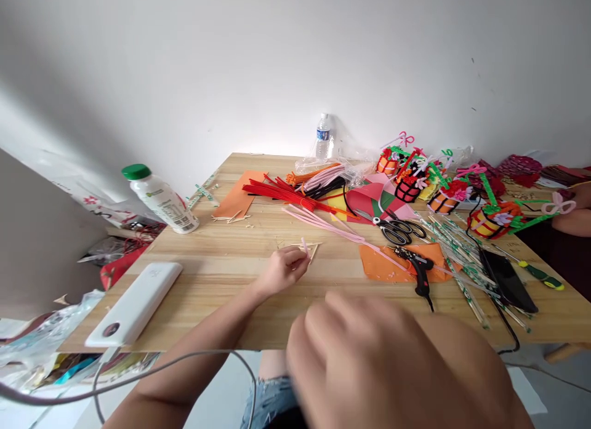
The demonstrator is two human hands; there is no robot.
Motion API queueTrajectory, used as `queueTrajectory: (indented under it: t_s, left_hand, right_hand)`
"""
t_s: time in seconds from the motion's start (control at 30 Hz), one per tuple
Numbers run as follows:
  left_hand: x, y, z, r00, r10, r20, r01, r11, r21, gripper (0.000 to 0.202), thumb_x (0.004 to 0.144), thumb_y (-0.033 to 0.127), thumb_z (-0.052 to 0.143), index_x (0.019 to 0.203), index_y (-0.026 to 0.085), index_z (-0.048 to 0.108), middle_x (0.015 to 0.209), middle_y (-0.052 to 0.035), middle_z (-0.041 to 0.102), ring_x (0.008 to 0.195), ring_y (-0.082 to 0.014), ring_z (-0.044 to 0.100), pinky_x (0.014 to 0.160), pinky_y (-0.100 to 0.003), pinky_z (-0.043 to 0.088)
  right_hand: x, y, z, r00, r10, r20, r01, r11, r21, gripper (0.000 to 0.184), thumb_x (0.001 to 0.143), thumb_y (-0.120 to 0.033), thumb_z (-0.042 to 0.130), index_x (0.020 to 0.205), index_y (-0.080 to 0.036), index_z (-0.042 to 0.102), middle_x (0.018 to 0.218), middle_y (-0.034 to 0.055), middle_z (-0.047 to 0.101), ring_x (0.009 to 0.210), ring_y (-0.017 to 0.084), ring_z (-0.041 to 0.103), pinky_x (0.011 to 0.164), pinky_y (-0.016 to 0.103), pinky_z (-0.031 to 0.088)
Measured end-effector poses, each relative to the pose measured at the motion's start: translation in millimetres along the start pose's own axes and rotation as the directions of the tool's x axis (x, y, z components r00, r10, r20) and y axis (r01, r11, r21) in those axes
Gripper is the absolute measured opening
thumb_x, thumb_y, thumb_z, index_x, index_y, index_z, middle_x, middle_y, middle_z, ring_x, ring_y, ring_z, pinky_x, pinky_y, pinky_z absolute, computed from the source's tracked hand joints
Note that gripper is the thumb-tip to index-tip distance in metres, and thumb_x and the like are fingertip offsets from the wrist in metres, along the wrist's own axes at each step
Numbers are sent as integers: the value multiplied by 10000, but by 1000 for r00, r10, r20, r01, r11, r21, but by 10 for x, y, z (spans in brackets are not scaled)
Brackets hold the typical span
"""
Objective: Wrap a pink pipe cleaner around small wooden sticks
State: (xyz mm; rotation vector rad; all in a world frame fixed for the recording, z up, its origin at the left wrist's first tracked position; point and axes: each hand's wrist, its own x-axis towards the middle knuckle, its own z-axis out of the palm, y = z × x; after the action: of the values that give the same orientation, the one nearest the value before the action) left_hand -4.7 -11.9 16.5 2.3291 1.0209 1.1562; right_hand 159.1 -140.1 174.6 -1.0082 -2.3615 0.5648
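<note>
So the short pink piece (305, 245) is left of the glue gun (421, 275), pinched in the left hand's (287, 269) closed fingers. Right hand's (353, 349) a blur nearer than the gun, can't tell its grip or if it's got anything. Scissors (396, 229) sit just behind the gun.

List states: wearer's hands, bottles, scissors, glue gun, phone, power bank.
Left hand: pinching a pink piece
Right hand: blurred, grip unclear
White bottle: standing, capped
Clear bottle: upright, capped
Scissors: lying flat
Glue gun: lying down
Phone: screen dark
Power bank: cable plugged in
</note>
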Motion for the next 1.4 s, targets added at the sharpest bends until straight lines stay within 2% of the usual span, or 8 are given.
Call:
queueTrajectory:
  t_s: [0.13,0.3,0.8,0.93,1.07,1.2,1.27,1.4]
  left_hand:
    - [15,16,-2,999,-14,32,18,991,-130,241,879,271,523,711,129,621,595,-7,520,534,-89,436,512,-209,359]
    - [20,-5,47,997,61,50,-56,994,-92,285,897,269,506,672,129,611,578,4,472,544,-90,421,528,-209,349]
    - [-58,-26,140,985,115,130,-126,989,79,233,914,245,487,738,151,606,641,-24,557,614,-121,498,581,-227,396]
    - [-39,41,109,979,-76,188,97,990,-106,279,896,371,516,794,139,634,667,-29,575,606,-116,496,561,-228,407]
    - [6,99,20,861,-300,411,481,743,-465,464,874,548,468,824,114,625,669,-44,597,596,-119,529,551,-241,434]
    - [36,97,-37,722,-347,598,680,514,-523,499,797,597,553,776,104,626,554,-7,527,493,-97,476,469,-222,364]
    - [38,87,-38,727,-350,591,662,586,-467,479,791,585,570,755,112,631,526,18,491,473,-81,431,457,-212,330]
    - [18,66,-1,856,-257,448,417,856,-305,496,875,531,475,582,135,539,502,39,408,488,-69,347,464,-208,277]
  right_hand:
    - [390,947,75,980,160,-116,-187,942,-279,180,837,-115,547,715,-169,668,748,102,680,705,225,627,637,342,463]
    - [427,1708,544,978,206,-32,-189,943,273,145,868,-212,558,848,-154,690,757,33,687,648,137,602,602,244,457]
    - [271,1815,793,989,90,-115,-61,969,238,124,861,-223,589,801,-151,671,726,34,657,664,135,565,617,233,430]
    - [263,1811,785,980,24,-199,9,986,165,197,882,-208,546,720,-167,649,688,40,661,659,148,577,639,253,446]
    - [255,1822,744,952,-24,-306,75,985,157,221,908,-253,518,739,-178,640,726,58,669,687,158,600,655,267,471]
    - [256,1804,706,939,-92,-333,149,977,152,210,915,-253,514,749,-172,614,740,68,653,697,158,594,658,269,474]
    - [252,1793,694,952,-87,-295,138,978,157,177,911,-251,518,782,-170,608,739,62,641,673,149,574,627,258,464]
    - [238,1796,693,978,-35,-206,72,981,177,142,901,-238,514,808,-165,592,803,66,642,650,131,546,598,243,442]
